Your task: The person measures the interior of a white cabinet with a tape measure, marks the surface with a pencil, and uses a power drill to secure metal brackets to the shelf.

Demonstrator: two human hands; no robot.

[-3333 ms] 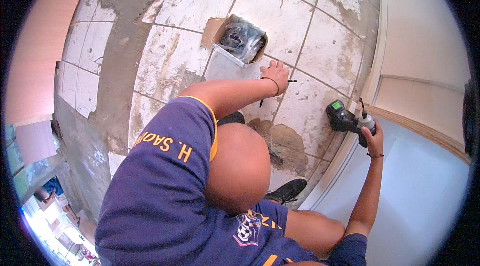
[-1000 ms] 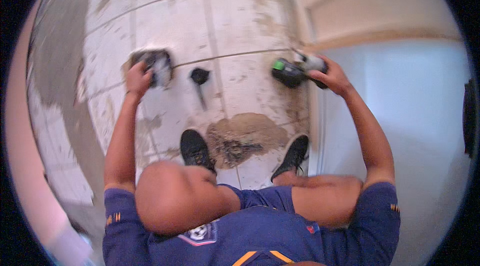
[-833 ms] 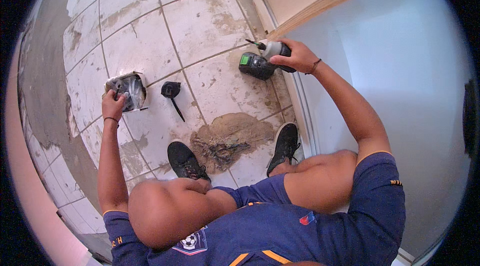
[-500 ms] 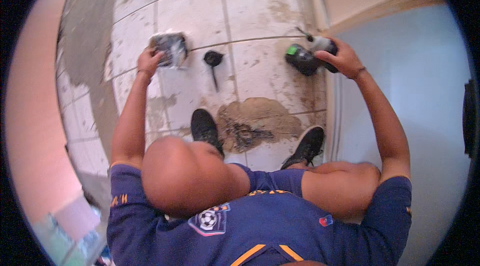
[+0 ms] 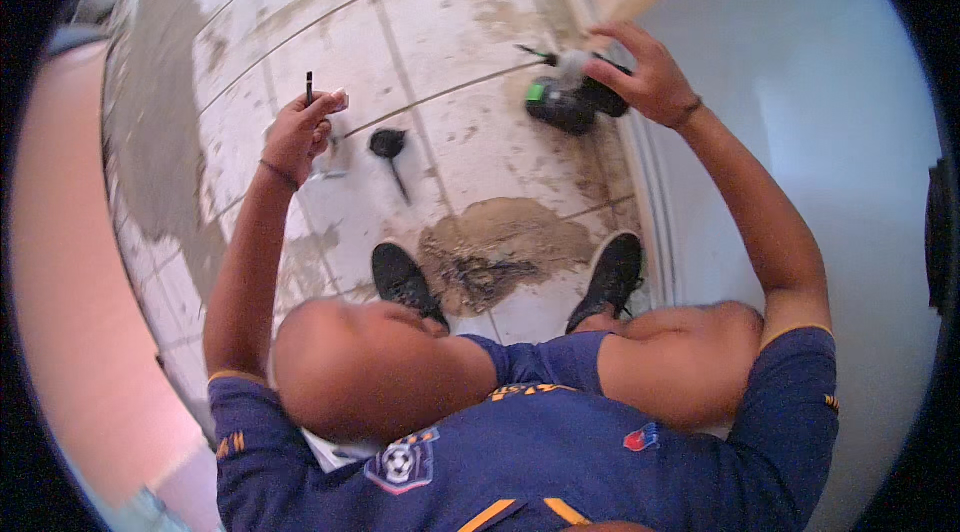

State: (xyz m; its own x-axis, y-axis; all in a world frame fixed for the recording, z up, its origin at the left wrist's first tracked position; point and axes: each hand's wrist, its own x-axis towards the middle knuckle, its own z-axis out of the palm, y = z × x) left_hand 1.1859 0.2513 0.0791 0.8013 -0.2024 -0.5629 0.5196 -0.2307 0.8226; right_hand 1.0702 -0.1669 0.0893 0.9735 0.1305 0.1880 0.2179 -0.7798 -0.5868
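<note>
Left hand point(image 5: 298, 137): fingers pinching slim black stick point(image 5: 309, 88)
Right hand point(image 5: 648, 77): fingers parted around drill point(image 5: 565, 104), grip unclear
Drill: black-and-grey, chunky, near smooth pale panel point(image 5: 770, 122)
Floor point(image 5: 445, 27): scuffed tiles, gritty brown patch point(image 5: 510, 240)

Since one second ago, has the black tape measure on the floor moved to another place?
No: against the brown floor patch, the black tape measure still lies up and left, on the same tile.

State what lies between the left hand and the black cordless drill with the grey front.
Between the left hand and the drill, a black rounded case with a thin dark tail lies on the stained white tiles, as the head view shows.
</note>
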